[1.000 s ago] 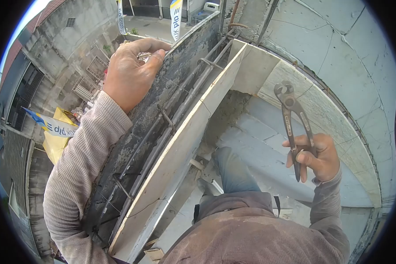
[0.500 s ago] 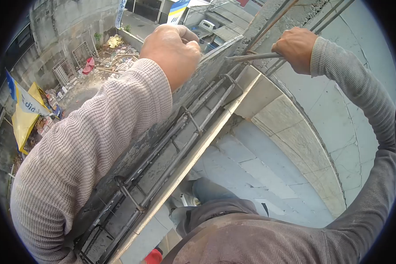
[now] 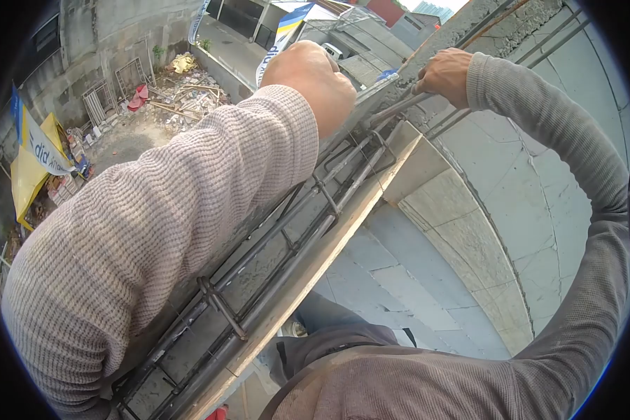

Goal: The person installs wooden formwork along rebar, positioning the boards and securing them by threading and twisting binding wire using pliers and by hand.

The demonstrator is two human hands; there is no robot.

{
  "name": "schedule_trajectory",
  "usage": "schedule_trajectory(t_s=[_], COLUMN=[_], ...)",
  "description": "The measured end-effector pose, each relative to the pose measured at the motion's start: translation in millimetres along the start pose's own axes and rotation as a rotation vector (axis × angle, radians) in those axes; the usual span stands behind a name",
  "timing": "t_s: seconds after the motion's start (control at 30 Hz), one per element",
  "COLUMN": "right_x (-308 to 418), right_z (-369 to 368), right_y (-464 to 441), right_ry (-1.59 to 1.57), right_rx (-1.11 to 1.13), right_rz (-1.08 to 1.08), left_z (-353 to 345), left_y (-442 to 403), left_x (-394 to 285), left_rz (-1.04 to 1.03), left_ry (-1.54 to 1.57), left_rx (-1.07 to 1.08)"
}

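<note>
My right hand [image 3: 444, 75] is closed around a grey steel bar [image 3: 402, 106] at the far end of the rebar cage [image 3: 327, 195]. The bar slants down from my fist toward the cage's end. My left hand [image 3: 313, 85] is a closed fist above the outer wall, left of the cage. Its fingers face away, so anything in them is hidden. Tied stirrups cross the cage's long bars, and the cage lies in a narrow trough along a wooden board [image 3: 343, 236]. My left forearm covers part of the cage and wall.
Right of the board is a curved ledge [image 3: 462, 217] above blue-grey panels [image 3: 406, 280]. More steel rods [image 3: 553, 42] run at upper right. Beyond the outer wall is a deep drop to a yard with rubble [image 3: 182, 98] and a yellow, white and blue banner [image 3: 45, 150].
The view has shifted and tilted up, showing more buildings and some sky. My left fist is farther right in view, and my right hand farther left, still gripping the bar, which slants more steeply.
</note>
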State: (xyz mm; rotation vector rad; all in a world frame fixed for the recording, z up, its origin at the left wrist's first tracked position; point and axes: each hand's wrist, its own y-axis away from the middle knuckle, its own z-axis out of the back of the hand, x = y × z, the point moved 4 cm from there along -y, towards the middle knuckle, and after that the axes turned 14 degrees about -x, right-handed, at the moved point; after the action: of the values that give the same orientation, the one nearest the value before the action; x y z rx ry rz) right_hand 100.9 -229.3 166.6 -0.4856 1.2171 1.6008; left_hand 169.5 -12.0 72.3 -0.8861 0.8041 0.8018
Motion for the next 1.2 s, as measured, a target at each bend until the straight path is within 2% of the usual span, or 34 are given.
schedule_trajectory(t_s=[0.07, 0.2, 0.4, 0.47, 0.63, 0.7, 0.73, 0.77, 0.83, 0.93, 0.97, 1.0, 1.03, 1.07, 1.13, 1.2], right_x=[0, 2, 11, 13, 20, 25, 31, 33, 36, 31, 32, 31, 30, 30, 29, 40], right_z=[12, 10, 29, 35, 55, 61, 68, 68, 73, 61, 58, 55, 52, 44, 24, -5], right_y=[-9, -23, -17, -17, -15, -12, -14, -14, -17, -20, -17, -14, -10, -1, 17, 19], right_ry=[0.043, 0.175, 0.265, 0.381, 0.352, 0.333, 0.352, 0.351, 0.417, 0.289, 0.288, 0.296, 0.304, 0.305, -0.286, -0.514], right_rx=[-0.085, 0.001, 0.043, 0.008, 0.043, -0.003, -0.114, -0.108, 0.107, 0.052, 0.056, 0.051, 0.047, 0.05, -0.129, -0.101], right_rz=[0.084, 0.131, 0.151, 0.189, 0.245, 0.364, 0.547, 0.556, 0.354, 0.407, 0.411, 0.317, 0.222, 0.225, 0.161, 0.022], left_z=[0, -1, -1, 0, -4, -7, -7, -6, -4, -6, -12, -21, -22, -13, -11, -27], left_y=[-1, -1, -2, -2, -5, -6, -7, -7, -5, -7, -10, -7, -6, 1, 1, -8], left_x=[0, 1, 1, 1, 3, 7, 8, 10, 7, 7, -2, -5, -2, -6, -10, -6], left_rz=[0.039, 0.065, 0.019, 0.011, 0.016, 0.025, 0.019, 0.016, -0.038, -0.008, -0.351, -0.692, -0.69, -0.699, -0.705, -0.649], left_ry=[-0.033, -0.014, -0.021, -0.02, -0.004, 0.019, 0.075, 0.132, 0.05, 0.028, -0.413, -0.852, -0.848, -0.782, -0.714, -0.784], left_rx=[0.05, 0.075, 0.026, 0.015, -0.039, -0.043, -0.06, -0.082, -0.116, -0.117, -0.044, 0.037, 0.04, 0.087, 0.122, 0.251])
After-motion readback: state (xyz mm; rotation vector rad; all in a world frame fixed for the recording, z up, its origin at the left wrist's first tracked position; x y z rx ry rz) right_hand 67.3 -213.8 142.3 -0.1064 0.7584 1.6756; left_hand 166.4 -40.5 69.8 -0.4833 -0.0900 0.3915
